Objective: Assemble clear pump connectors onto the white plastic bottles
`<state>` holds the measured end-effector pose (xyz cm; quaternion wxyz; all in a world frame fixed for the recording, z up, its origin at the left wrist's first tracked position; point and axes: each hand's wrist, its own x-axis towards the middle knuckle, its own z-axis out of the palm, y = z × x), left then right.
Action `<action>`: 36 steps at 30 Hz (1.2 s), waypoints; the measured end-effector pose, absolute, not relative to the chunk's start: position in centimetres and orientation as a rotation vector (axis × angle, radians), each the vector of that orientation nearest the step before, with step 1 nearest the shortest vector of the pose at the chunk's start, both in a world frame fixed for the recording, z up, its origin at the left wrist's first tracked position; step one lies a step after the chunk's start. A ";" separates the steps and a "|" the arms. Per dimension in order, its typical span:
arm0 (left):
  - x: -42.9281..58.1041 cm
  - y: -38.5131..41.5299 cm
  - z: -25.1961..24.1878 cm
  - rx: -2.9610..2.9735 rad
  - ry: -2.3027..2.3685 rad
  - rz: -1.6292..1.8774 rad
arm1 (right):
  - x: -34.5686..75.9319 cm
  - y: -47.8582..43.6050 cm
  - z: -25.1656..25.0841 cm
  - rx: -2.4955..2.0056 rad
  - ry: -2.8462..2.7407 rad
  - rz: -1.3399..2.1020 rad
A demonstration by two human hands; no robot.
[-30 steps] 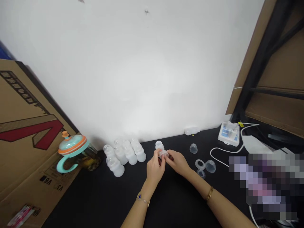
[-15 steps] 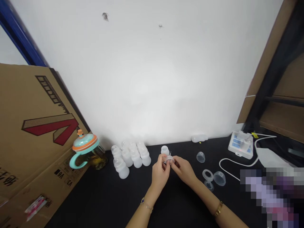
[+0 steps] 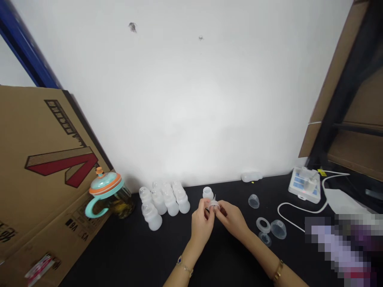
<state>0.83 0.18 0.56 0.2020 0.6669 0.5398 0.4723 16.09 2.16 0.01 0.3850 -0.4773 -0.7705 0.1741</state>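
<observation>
Between my left hand (image 3: pixel 203 218) and my right hand (image 3: pixel 230 217), a whitish baby-bottle collar ring (image 3: pixel 214 203) is pinched in the fingertips of both. A thin pointed piece stands up from it; the fingers hide the rest. Just behind my left fingers an uncapped white baby bottle (image 3: pixel 207 193) stands upright. Farther left are several white baby bottles (image 3: pixel 169 202) with clear domed caps, standing close together. To the right of my right hand lie a loose collar ring (image 3: pixel 263 225), a small clear disc-like part (image 3: pixel 265 239) and two clear domed caps (image 3: pixel 278 229), one farther back.
At the left, a glass jug (image 3: pixel 119 201) with a turquoise handle stands by a large cardboard box (image 3: pixel 36 215). A white power strip (image 3: pixel 304 185) and its cable (image 3: pixel 290 202) lie at the right. A whitish elongated object (image 3: pixel 251 176) rests against the wall.
The whole view has shifted slightly as the head moved. Both hands keep their pinch on the collar ring, with only small finger movement.
</observation>
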 end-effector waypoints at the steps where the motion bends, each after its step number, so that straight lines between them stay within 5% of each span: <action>1: 0.8 0.1 0.6 1.865 1.510 1.316 | 16.1 2.2 0.0 -1.214 -1.962 0.448; 36: 0.1 0.5 0.9 1.864 1.620 1.266 | 15.8 1.7 0.4 -1.203 -2.049 0.434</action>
